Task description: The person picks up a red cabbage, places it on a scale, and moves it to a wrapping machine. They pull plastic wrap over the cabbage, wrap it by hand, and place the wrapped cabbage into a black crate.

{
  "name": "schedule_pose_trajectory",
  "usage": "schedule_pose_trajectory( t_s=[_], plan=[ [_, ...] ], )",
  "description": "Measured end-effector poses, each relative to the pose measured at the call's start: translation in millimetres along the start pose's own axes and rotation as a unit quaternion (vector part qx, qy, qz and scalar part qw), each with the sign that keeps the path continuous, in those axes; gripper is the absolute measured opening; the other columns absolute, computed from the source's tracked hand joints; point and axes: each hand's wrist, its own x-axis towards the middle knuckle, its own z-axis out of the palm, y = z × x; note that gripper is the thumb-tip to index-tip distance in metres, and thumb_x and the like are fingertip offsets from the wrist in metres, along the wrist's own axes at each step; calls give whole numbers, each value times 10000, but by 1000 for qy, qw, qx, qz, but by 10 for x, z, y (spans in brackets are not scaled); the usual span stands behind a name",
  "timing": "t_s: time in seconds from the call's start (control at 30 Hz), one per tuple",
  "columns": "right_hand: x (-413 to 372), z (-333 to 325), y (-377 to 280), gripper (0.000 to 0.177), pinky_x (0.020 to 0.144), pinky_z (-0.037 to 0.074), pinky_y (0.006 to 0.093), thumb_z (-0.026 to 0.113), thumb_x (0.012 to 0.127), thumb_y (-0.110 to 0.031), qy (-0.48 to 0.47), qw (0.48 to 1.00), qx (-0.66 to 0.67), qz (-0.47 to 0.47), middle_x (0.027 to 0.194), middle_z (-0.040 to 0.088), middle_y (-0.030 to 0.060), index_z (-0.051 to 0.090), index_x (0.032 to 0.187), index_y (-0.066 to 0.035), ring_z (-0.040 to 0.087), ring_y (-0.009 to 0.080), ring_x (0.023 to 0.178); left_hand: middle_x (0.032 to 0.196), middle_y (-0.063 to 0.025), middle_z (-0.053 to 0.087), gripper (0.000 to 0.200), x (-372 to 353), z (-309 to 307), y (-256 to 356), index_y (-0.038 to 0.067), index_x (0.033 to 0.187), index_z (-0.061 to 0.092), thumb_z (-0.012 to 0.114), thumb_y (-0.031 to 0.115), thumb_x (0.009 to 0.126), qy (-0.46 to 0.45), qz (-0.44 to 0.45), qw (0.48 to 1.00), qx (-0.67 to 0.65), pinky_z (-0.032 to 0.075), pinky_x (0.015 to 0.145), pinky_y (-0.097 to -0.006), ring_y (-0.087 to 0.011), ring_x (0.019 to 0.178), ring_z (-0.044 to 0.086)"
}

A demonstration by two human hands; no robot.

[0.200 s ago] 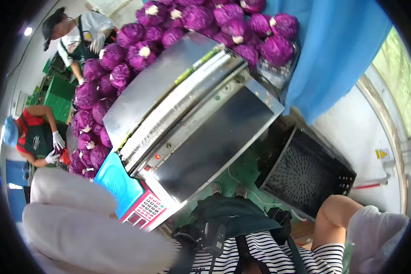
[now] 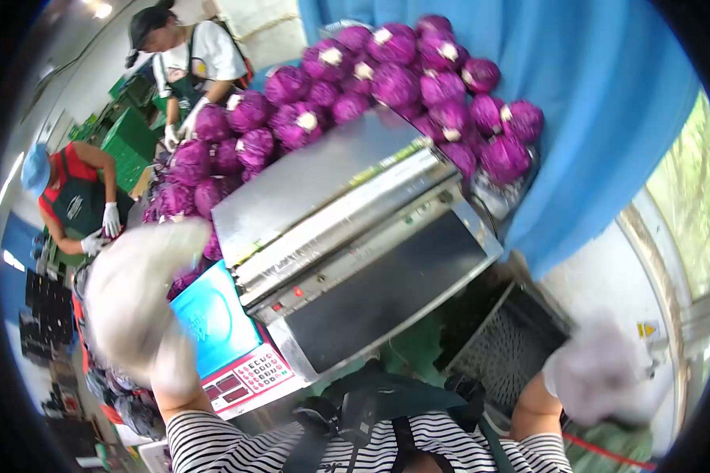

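Observation:
My left hand [image 2: 138, 296], in a whitish glove, is raised at the left beside the blue-topped scale [image 2: 213, 319] and in front of the nearest purple cabbages [image 2: 207, 197]. Motion smears its fingers, and nothing can be made out in them. On the other side my right hand [image 2: 596, 370], gloved too, hangs near the black crate [image 2: 513, 347]; it is just as blurred. Between the hands stands a metal wrapping machine [image 2: 347, 229] with a roller, a lit red light and a dark flat plate [image 2: 386, 292].
Purple cabbages are heaped behind the machine, up to a blue curtain [image 2: 607, 102]. Two co-workers in dark aprons, one in a cap [image 2: 150, 27] and one in a blue hat [image 2: 35, 169], stand at the left. Green crates [image 2: 122, 146] are near them.
My left hand has risen from the lower left and turned upward beside the scale. My right hand has moved up and inward from the lower right. The camera view has shifted.

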Motion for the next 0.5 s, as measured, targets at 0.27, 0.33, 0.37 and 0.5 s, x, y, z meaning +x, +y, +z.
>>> schedule_pose_trajectory(
  t_s=[0.27,0.33,0.37,0.5],
  plan=[
    [28,1092,1628,473,901,412,271,557,904,-132,-227,859,4,459,1089,557,64,411,1348,-54,524,126,973,1180,-74,586,450,-868,-381,-1710,45,1275,512,591,258,887,6,-423,889,-175,425,850,-255,-136,1008,565],
    [109,1354,1942,550,926,400,283,569,907,-143,-254,854,-10,453,1141,542,79,339,1402,-77,508,132,1022,1225,-91,558,547,-982,-415,-1909,50,1327,454,593,336,883,-17,-470,857,-208,422,888,-298,-166,1057,550],
    [150,1484,2121,610,920,401,278,597,897,-145,-252,851,-6,461,1139,542,84,299,1420,-47,510,136,1019,1247,-102,543,592,-993,-413,-1977,51,1351,423,592,365,879,-33,-495,839,-224,420,906,-322,-183,1081,542],
    [536,2061,2736,822,957,387,294,674,848,-180,-264,824,-36,500,1233,509,127,150,1458,-11,496,177,1109,1244,-120,539,621,-842,-190,-2241,49,1358,412,590,399,877,-53,-516,817,-253,419,920,-359,-212,1087,542]
  ],
)
